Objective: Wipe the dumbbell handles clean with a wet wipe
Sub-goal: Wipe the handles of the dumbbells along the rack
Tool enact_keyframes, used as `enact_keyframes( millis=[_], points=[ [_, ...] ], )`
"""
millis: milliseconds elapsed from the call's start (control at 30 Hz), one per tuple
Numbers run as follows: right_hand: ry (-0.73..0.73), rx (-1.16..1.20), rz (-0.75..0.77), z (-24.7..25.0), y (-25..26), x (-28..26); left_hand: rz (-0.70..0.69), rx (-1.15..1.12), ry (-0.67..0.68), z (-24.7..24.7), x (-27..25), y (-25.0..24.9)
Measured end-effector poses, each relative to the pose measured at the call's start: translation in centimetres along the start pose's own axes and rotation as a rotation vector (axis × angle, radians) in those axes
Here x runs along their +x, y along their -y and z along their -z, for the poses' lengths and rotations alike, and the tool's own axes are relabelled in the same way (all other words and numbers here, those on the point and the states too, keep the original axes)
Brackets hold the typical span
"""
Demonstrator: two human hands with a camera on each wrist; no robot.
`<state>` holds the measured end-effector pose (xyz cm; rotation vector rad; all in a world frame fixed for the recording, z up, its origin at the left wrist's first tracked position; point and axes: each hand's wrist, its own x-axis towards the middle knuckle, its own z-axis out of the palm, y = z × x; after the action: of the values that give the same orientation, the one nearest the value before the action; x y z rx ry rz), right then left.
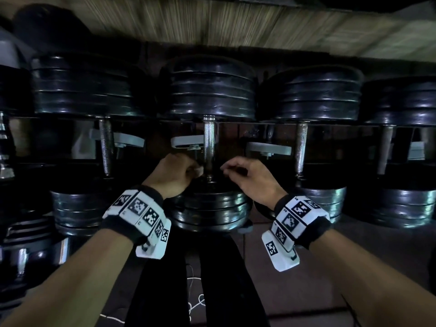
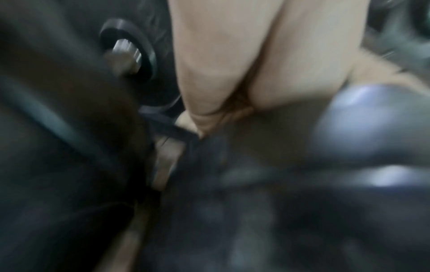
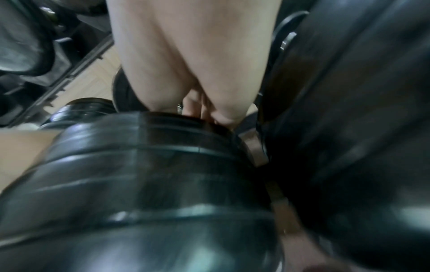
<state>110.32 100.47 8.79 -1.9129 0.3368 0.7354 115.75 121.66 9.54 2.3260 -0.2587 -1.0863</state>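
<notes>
The middle dumbbell lies end-on to me, its chrome handle running between far black plates and near black plates. My left hand is curled into a fist just left of the handle's near end, its knuckles close to the bar. My right hand hovers just right of the bar with bent fingers. In the right wrist view the right hand hangs behind the near plates, which hide its fingertips. The left wrist view is blurred and shows the left hand folded. No wet wipe shows in any view.
More dumbbells flank it on the rack, with handles at the left and right. Grey rack cradles sit under the handles. Wooden flooring lies beyond the rack. My dark trouser legs are below.
</notes>
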Motion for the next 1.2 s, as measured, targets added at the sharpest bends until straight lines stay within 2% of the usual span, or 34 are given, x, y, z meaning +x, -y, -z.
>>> enact_keyframes(
  millis=[100, 167, 233, 300, 367, 433, 500, 600, 733, 867, 967, 1067, 1200],
  points=[
    [0.159, -0.106, 0.022, 0.5, 1.1, 0.4, 0.001, -0.065, 0.021, 0.5, -1.3, -0.8],
    [0.231, -0.150, 0.057, 0.6, 1.6, 0.7, 0.002, -0.128, -0.057, 0.4, -1.6, -1.3],
    [0.241, -0.200, 0.060, 0.5, 1.8, 1.1, 0.020, -0.242, -0.183, -0.2, -1.4, -1.3],
    [0.168, -0.170, 0.062, 0.5, 1.6, 1.7, 0.041, -0.388, -0.307, -1.2, -1.1, -1.1],
    [0.006, 0.053, 0.045, 0.6, 1.3, 2.4, 0.082, -0.476, -0.430, -2.4, -0.9, -0.7],
    [-0.149, 0.237, -0.028, 0.9, 0.9, 3.7, 0.162, -0.521, -0.498, -3.3, -0.6, -0.2],
    [-0.193, 0.189, -0.079, 1.0, 0.7, 5.3, 0.215, -0.546, -0.514, -3.8, -0.4, 0.1],
    [-0.153, 0.052, -0.072, 0.4, 1.5, 7.9, 0.247, -0.531, -0.475, -3.7, -0.2, 0.4],
    [-0.163, -0.064, 0.018, -0.4, 3.2, 9.7, 0.255, -0.512, -0.446, -3.6, 0.0, 0.7],
    [-0.232, -0.009, 0.078, -0.6, 2.7, 8.7, 0.240, -0.543, -0.465, -3.8, 0.0, 0.7],
    [-0.340, -0.070, 0.182, -0.8, 3.4, 6.7, 0.244, -0.559, -0.490, -3.9, 0.0, 0.7],
    [-0.361, -0.257, 0.340, -1.4, 4.7, 4.9, 0.232, -0.536, -0.499, -4.0, 0.0, 0.6],
    [-0.248, -0.652, 0.342, -2.1, 6.0, 4.2, 0.245, -0.484, -0.474, -4.0, 0.1, 0.5]
  ],
)
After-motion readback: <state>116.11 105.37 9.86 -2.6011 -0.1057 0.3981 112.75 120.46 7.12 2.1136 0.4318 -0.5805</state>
